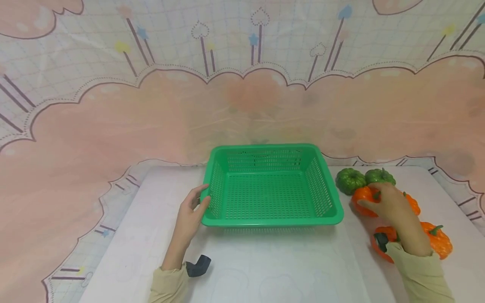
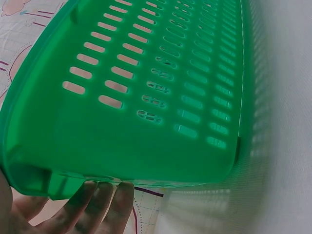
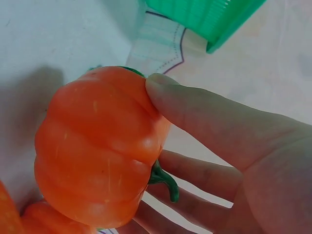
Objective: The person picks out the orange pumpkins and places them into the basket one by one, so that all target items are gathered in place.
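Observation:
My left hand (image 1: 192, 210) grips the left rim of a green plastic basket (image 1: 270, 222), thumb near the rim and fingertips against its outer wall in the left wrist view. Nothing lies inside the basket. To its right, my right hand (image 1: 390, 206) holds an orange bell pepper (image 3: 100, 146) with a curved green stem. The thumb presses one side of this pepper, and the other fingers reach past the stem, partly hidden behind it. Two green bell peppers (image 1: 350, 181) sit just beyond that hand. More orange peppers (image 1: 437, 240) lie beside and below it, partly covered by my forearm.
A white table (image 1: 280, 269) carries everything, with a patterned cloth (image 1: 159, 113) rising behind it. The dark angled piece (image 1: 198, 266) by my left wrist and a similar dark piece (image 1: 381, 242) by my right wrist stick out from the sleeves.

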Available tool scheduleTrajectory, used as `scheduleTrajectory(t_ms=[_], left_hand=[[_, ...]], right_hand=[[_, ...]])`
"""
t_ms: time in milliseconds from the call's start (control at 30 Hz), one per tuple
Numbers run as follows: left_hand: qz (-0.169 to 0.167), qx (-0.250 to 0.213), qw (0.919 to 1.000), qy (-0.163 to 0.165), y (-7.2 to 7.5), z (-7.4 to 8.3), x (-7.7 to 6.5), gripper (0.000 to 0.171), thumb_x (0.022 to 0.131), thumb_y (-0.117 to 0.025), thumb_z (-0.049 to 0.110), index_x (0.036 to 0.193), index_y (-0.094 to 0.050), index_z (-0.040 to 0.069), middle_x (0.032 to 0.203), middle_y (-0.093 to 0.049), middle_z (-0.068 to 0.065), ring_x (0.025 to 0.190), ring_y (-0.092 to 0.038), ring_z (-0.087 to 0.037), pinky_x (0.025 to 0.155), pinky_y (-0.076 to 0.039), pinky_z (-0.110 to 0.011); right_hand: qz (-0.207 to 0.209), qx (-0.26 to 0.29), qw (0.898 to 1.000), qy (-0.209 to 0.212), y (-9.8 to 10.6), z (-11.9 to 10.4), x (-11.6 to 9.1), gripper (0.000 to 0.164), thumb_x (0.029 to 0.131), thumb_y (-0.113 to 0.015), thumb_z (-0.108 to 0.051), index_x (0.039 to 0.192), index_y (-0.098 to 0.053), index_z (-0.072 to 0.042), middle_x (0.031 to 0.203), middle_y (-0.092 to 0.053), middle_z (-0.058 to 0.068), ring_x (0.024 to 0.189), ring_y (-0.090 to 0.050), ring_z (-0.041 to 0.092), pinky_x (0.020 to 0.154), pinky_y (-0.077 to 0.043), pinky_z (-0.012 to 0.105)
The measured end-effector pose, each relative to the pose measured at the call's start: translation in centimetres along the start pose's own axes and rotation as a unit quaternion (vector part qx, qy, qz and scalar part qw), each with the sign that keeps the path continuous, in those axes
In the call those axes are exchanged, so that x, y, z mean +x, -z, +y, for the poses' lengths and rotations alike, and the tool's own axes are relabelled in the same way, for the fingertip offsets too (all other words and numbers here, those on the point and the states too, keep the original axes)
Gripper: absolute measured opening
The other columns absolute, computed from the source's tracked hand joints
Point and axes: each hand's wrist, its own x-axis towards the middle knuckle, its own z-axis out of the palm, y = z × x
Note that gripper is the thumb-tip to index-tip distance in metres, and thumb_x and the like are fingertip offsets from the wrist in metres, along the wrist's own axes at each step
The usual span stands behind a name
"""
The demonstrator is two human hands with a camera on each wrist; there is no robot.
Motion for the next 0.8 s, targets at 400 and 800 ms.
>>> scheduleTrajectory(t_ms=[400,800], left_hand=[[0.0,-0.007,1.0,0.002,0.0,0.0,0.0,0.041,0.102,-0.056,0.021,0.142,-0.05,0.014,0.147,-0.049,-0.014,0.134,-0.05,-0.039,0.109,-0.04,-0.06],[-0.004,-0.01,0.9999,0.003,0.0,-0.1,0.0,0.041,0.102,-0.056,0.022,0.142,-0.049,0.015,0.148,-0.049,-0.013,0.133,-0.051,-0.035,0.107,-0.044,-0.056]], right_hand=[[0.007,0.001,1.0,0.007,1.1,-1.1,0.1,0.072,0.087,-0.075,-0.032,0.131,-0.047,0.017,0.127,-0.049,0.04,0.107,-0.049,0.054,0.086,-0.046,0.066],[0.06,0.014,0.997,0.038,1.6,-2.7,-0.2,0.06,0.089,-0.075,-0.026,0.131,-0.051,0.01,0.13,-0.047,0.036,0.11,-0.047,0.052,0.088,-0.043,0.067]])
